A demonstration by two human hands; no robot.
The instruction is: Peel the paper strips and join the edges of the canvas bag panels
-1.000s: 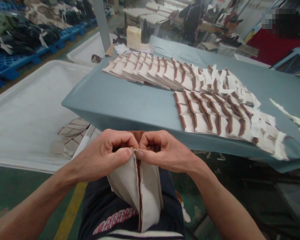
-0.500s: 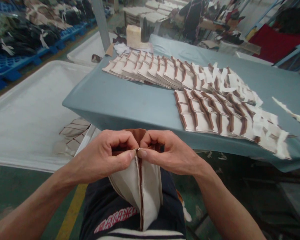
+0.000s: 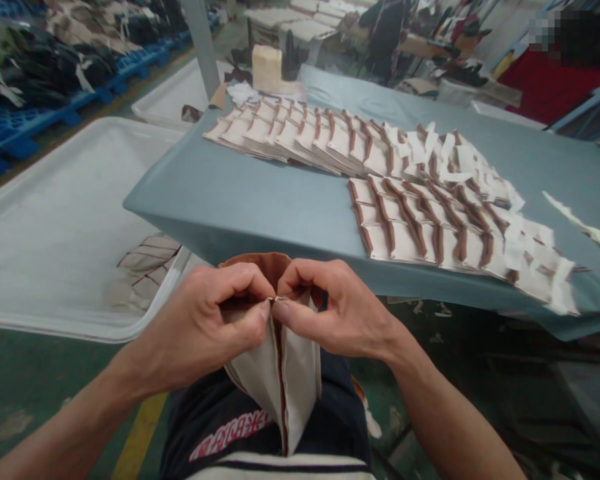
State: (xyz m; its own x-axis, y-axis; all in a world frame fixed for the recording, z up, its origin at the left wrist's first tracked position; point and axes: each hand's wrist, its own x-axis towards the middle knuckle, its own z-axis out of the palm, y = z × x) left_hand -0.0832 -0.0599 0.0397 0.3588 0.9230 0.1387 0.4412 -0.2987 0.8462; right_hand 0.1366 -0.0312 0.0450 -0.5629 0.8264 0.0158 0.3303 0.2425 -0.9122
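A cream fabric piece with a brown seam down its middle hangs over my lap, and its brown inner side shows behind my fingers. My left hand pinches its top edge between thumb and forefinger, just left of the seam. On the other side of the seam, my right hand pinches the same edge, its thumb almost touching the left one. The fingertips behind the cloth are partly hidden. Beyond my hands, rows of cream pieces with brown edging lie overlapped on the blue-covered table.
To the left stands a large white bin with striped cloth inside. Blue pallets carry dark bundles further back. A yellowish block sits on the table's far edge. At the upper right is a person in red.
The brown part behind my fingers has opened wider to the left. Both hands keep their pinch on the edge, with the left wrist slightly shifted. The view has moved a little.
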